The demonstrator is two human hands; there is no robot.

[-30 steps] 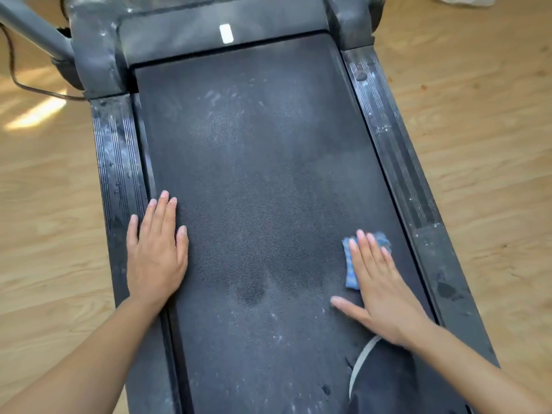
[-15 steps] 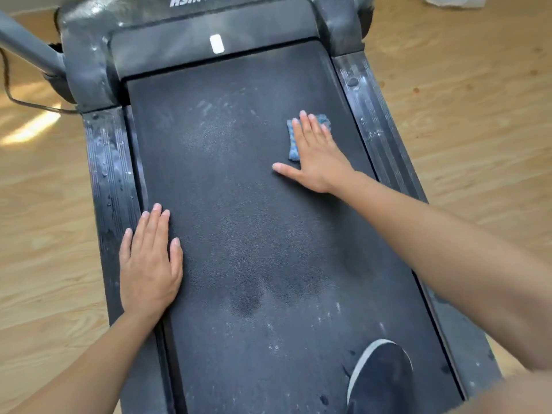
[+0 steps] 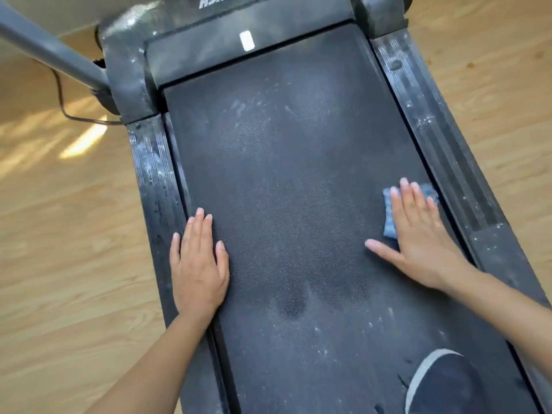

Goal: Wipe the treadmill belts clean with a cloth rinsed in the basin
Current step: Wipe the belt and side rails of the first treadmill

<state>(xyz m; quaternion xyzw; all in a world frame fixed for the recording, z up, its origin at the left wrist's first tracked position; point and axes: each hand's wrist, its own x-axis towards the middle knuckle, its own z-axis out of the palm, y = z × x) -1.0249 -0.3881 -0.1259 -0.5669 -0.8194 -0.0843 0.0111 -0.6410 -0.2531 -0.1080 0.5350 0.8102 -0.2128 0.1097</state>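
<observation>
The black treadmill belt [image 3: 292,180] runs away from me, dusty with pale smears near its far end and white specks near me. A folded blue cloth [image 3: 389,215] lies flat on the belt by its right edge. My right hand [image 3: 418,234] presses down on the cloth with fingers spread, covering most of it. My left hand [image 3: 198,264] rests flat on the belt's left edge, beside the left side rail, holding nothing.
Dusty black side rails [image 3: 155,186] flank the belt. A grey upright post [image 3: 50,52] and a black cable [image 3: 64,106] stand at the far left. A dark shoe [image 3: 442,383] rests on the belt at the near right. Wooden floor [image 3: 59,249] surrounds the treadmill.
My right hand first pushed the cloth up the belt towards the far end, then slid it back down along the right edge. My left hand stayed in place.
</observation>
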